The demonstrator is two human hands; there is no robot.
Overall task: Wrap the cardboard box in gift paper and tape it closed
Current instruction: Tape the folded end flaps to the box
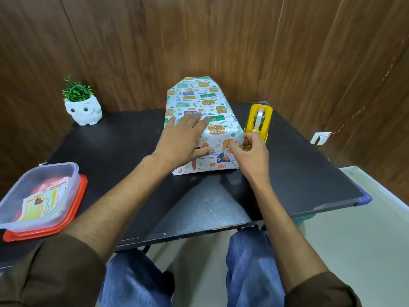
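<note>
The box, wrapped in gift paper, stands in the middle of the black table, its long side running away from me. My left hand lies flat on top, fingers straight and spread, with the thumb pressing the near end face where the paper flaps are folded in. My right hand is at the box's near right corner, just beside the yellow tape dispenser. Its thumb and forefinger are curled into a pinch on what looks like a short strip of tape, though something so clear and small is hard to be sure of.

I judge the box to be light and stiff, so it will slide on the table unless I keep weight on it. The paper looks thin and smooth, so it should crease easily, tear at the corners, and spring open if I let go. The safest hold is a flat palm on top and a thumb on the flap. I should hold the tape only by its end.
</note>
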